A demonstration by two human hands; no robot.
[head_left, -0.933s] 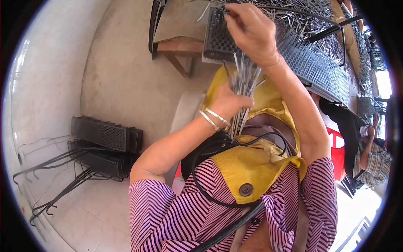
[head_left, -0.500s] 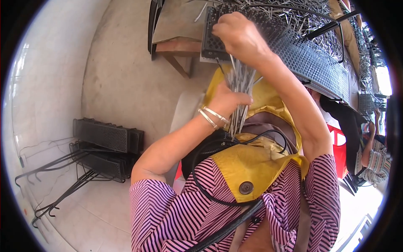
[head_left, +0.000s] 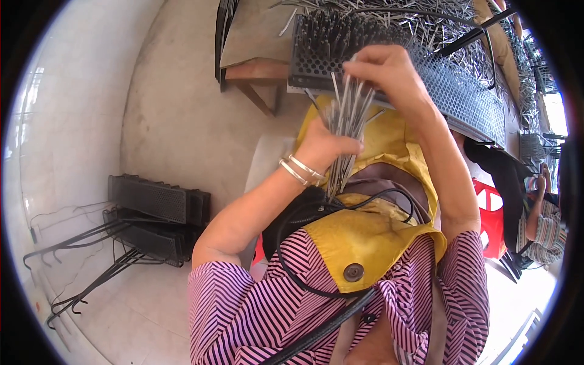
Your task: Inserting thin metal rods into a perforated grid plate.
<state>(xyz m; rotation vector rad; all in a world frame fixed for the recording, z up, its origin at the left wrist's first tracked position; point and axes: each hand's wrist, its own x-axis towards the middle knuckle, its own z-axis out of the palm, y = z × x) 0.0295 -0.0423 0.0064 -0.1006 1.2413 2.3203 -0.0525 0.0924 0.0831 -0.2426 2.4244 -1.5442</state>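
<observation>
My left hand (head_left: pixel 325 146) is wrapped round a bundle of thin grey metal strips (head_left: pixel 348 115), held upright over my yellow apron (head_left: pixel 331 228). The upper ends of the strips fan out above my thumb. At their top, my right hand (head_left: pixel 389 76) has its thumb and forefinger pinched at the end of a strip. Just beyond that hand lies a black perforated rack (head_left: pixel 307 68), with many dark strips standing in its holes at the far side; its near left holes are bare.
Loose grey strips (head_left: pixel 435 24) are heaped behind the rack. A perforated metal panel (head_left: pixel 468 97) extends rightward. Black perforated racks with long hooked rods (head_left: pixel 149 198) rest on the floor at left. A red stool (head_left: pixel 491 222) and another person in a striped top (head_left: pixel 544 234) are at right.
My right hand has come back from over the rack, toward me and slightly right, to the top of the bundle. My left hand keeps its hold in nearly the same place.
</observation>
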